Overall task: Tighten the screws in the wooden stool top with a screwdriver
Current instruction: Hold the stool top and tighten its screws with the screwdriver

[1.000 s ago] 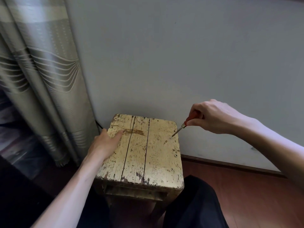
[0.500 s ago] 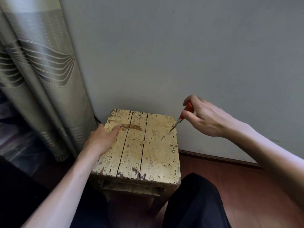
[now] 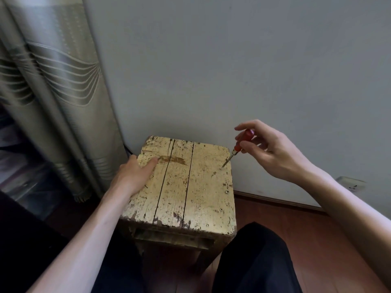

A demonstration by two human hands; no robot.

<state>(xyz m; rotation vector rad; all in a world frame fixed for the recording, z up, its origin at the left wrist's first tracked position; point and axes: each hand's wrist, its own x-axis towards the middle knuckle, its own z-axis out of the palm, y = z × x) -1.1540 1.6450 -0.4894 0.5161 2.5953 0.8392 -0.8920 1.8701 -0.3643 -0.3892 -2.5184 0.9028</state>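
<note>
A worn wooden stool top (image 3: 179,193) of three yellowish planks stands against the wall. My right hand (image 3: 268,153) holds a small red-handled screwdriver (image 3: 238,148) between fingertips, tilted, with its tip on a screw (image 3: 221,168) near the top's far right edge. Two more screws sit along the right edge, one at mid-length (image 3: 227,191) and one nearer me (image 3: 221,210). My left hand (image 3: 132,175) lies flat on the left plank, fingers spread, pressing down on the stool.
A grey wall (image 3: 232,70) rises right behind the stool. A striped curtain (image 3: 53,92) hangs at the left. My dark-trousered knees (image 3: 254,261) flank the stool's front. Reddish wooden floor (image 3: 317,240) and a baseboard lie at the right, with a wall socket (image 3: 350,183) low down.
My right hand has turned and loosened around the handle, fingers now more spread, with more of the red handle showing. The tip stays on the same screw. My left hand stays put.
</note>
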